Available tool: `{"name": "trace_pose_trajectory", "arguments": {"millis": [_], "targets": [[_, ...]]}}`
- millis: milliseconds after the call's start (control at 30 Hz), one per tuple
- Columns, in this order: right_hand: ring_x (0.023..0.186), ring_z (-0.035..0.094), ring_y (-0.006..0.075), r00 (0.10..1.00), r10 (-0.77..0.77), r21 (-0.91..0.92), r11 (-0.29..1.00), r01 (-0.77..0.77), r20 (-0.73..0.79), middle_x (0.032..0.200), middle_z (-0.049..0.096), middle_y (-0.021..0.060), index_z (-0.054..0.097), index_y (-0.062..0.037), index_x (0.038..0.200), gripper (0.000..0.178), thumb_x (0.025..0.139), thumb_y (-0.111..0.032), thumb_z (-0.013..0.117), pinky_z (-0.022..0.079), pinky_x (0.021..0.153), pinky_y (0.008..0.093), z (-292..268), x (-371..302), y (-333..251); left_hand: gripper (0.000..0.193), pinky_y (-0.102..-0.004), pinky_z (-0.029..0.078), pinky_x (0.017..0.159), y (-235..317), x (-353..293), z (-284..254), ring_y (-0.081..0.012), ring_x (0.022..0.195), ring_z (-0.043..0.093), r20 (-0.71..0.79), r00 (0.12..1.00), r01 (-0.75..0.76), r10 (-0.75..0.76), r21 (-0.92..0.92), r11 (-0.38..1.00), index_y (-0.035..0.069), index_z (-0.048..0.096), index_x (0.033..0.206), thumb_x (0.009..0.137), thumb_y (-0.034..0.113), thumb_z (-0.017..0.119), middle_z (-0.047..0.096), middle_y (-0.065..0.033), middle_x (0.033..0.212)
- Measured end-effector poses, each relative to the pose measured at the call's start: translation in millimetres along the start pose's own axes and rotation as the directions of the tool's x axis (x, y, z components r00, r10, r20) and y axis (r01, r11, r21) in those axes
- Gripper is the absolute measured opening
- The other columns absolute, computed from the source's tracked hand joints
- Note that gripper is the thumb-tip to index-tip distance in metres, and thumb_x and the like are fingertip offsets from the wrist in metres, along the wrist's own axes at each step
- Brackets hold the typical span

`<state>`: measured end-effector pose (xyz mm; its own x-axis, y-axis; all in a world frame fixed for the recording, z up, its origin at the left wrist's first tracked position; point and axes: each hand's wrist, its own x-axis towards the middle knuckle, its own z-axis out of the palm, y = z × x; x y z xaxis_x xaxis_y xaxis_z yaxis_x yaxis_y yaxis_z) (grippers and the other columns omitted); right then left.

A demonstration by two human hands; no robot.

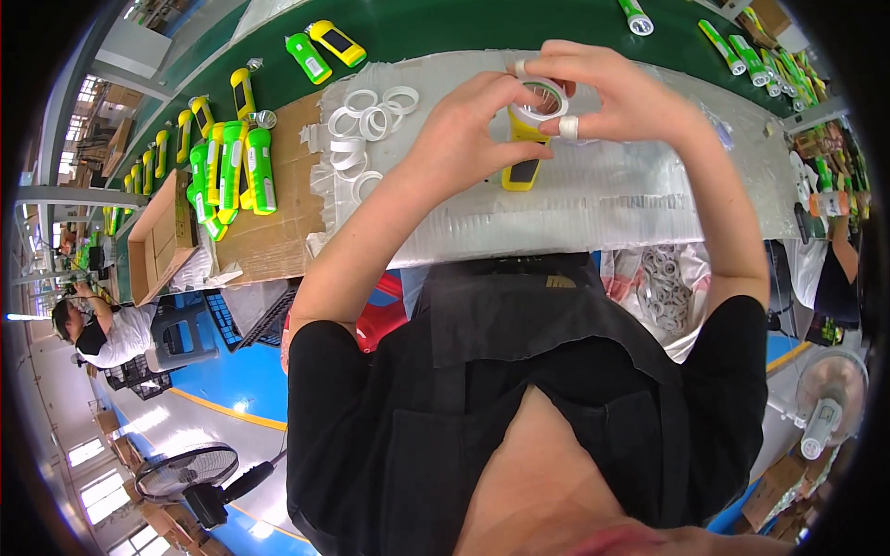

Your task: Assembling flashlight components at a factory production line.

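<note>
No readable text; white label (314, 68) on green flashlight (301, 48) too small.

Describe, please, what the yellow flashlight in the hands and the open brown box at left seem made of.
Yellow flashlight: probably hard plastic, smooth, judging by its even, bright colour.
Open brown box: likely cardboard, matt, judging by its brown colour and thin walls.
</note>
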<state>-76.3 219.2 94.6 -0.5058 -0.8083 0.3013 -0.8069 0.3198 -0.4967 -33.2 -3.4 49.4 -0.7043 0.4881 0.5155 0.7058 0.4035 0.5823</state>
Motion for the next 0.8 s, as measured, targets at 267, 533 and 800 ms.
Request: {"name": "trace_pose_trajectory", "arguments": {"millis": [267,533,800], "targets": [[0.068,0.055,0.0205,0.965,0.086,-0.152,0.987,-0.049,0.249,0.077,0.055,0.0093,0.065,0.0011,0.097,0.035,0.08,-0.028,0.071,0.045,0.061,0.0322,-13.1,16.4,-1.5,0.035,-0.0308,0.05,0.074,-0.5,-1.4,16.7,-0.0191,0.085,0.066,-0.051,0.992,0.108,-0.112,-0.083,0.991,0.01,0.062,0.099,0.074,0.021,0.083,0.071,-0.0017,0.099],[0.069,0.06,0.0257,0.855,0.503,-0.487,0.72,-0.494,-0.123,0.075,0.061,0.0137,0.06,-0.0006,0.08,0.058,0.074,-0.057,0.071,0.046,0.06,0.037,7.0,17.3,-14.9,0.036,-0.0301,0.05,0.071,-9.6,8.6,25.7,-0.0184,0.081,0.064,-0.117,0.989,0.088,-0.096,-0.072,0.994,0.01,0.062,0.099,0.072,0.019,0.084,0.07,-0.0016,0.096],[0.078,0.055,0.0217,0.916,0.394,-0.212,0.903,-0.373,0.069,0.083,0.055,0.0102,0.06,0.0002,0.101,0.047,0.08,-0.039,0.075,0.047,0.072,0.0331,3.1,19.3,-25.7,0.035,-0.0298,0.049,0.071,-11.4,3.6,26.9,-0.0178,0.081,0.063,-0.127,0.989,0.069,-0.081,-0.097,0.993,0.009,0.062,0.097,0.071,0.019,0.084,0.069,-0.0007,0.091]]}}
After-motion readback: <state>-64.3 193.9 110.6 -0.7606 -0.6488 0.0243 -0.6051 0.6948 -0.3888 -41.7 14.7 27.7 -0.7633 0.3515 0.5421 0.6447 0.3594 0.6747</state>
